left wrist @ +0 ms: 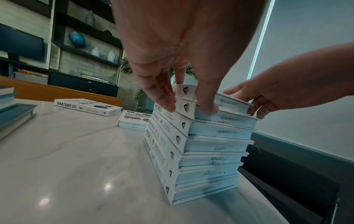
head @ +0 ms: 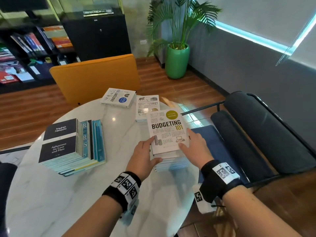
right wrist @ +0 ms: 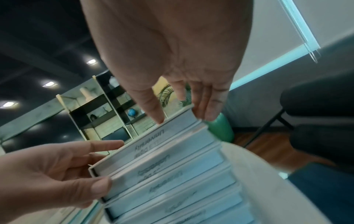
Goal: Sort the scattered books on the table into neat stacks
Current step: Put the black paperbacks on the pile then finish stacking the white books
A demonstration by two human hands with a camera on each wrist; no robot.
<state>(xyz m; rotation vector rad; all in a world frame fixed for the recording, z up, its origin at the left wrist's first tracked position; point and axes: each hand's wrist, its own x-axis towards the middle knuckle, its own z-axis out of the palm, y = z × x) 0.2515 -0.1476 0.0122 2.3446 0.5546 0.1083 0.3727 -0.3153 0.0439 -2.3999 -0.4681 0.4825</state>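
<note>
A tall stack of white books (head: 171,165) stands at the right side of the round marble table (head: 68,194), with "Budgeting 101" (head: 166,130) on top. My left hand (head: 154,149) touches its near-left corner: straight fingers (left wrist: 166,106) lie along the spines and the thumb presses the near page edges. My right hand (head: 185,139) presses the near-right corner, thumb on the cover's near edge and fingers (right wrist: 208,115) against the right side. "Anatomy 101" (head: 118,98) and "Stock Market 101" (head: 147,105) lie loose at the far edge. A second stack (head: 71,151), topped by a black Nietzsche book, stands at the left.
An orange chair (head: 95,76) is pushed in at the far side of the table. A dark armchair (head: 256,134) stands close on the right. A green plant pot (head: 177,62) is on the wooden floor behind, and bookshelves (head: 25,53) line the back left.
</note>
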